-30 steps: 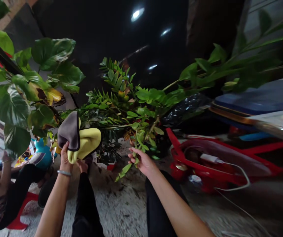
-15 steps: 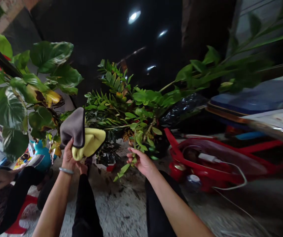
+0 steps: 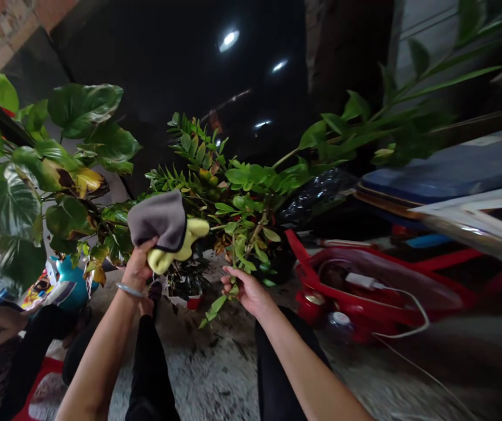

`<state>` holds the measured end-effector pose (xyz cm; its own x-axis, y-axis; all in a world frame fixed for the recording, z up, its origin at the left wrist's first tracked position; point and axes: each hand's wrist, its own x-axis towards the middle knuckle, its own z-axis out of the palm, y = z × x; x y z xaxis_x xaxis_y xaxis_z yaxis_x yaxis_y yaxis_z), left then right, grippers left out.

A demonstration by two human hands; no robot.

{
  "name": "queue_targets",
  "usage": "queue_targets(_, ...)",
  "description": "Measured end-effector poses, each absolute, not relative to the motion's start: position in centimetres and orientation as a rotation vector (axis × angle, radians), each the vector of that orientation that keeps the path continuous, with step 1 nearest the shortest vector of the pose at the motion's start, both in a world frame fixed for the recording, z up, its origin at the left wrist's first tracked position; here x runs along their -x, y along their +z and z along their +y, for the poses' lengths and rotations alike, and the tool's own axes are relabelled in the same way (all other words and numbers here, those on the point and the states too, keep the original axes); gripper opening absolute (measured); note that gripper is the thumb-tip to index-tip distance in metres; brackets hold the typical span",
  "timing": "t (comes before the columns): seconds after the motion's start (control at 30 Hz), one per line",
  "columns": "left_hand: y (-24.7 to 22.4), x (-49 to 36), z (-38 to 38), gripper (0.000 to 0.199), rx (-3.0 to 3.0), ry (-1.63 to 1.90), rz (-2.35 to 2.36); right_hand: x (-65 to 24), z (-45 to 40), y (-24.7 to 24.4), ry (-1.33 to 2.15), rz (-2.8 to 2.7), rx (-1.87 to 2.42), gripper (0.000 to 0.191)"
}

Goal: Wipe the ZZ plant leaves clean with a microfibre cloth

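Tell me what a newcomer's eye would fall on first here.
Probably the grey-and-yellow cloth, left of centre, gripped in the left hand. Next might come the right hand, near the middle, touching a leafy stem that hangs down over the floor. The bright red object at lower right, with a white cable looping over its side, would likely follow.

Open gap over near floor between left hand and right hand; cloth narrows it at far end. Far: tangled green branches bar way. Left: broad-leaved plant crowds in. Right: red plastic frame blocks low passage.
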<state>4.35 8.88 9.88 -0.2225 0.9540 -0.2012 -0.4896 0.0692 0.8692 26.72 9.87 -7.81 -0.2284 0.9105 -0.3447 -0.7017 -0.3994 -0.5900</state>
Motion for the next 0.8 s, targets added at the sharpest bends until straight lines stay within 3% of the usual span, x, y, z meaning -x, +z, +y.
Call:
queue_targets(0.1, 10.0, -4.8, 10.8, 0.027, -0.57, 1.579, 1.168, -26.5, 9.8, -7.7, 1.835, -0.375, 0.792, 0.008)
queue_targets(0.3, 5.4, -5.5, 6.0, 0.018, -0.458, 1.219, 1.212, -26.6, 9.9, -7.7, 1.84, -0.362, 0.785, 0.004)
queue_targets(0.57, 10.4, -5.5, 7.6, 0.036, -0.516, 1.515, 1.014, -26.6, 9.6, -7.4, 1.833, -0.36, 0.836, 0.005)
queue_targets(0.8, 5.1, -5.4, 6.1, 0.041, -0.34, 1.224, 1.086, -26.5, 9.8, -8.1, 1.83, -0.395, 0.816, 0.009)
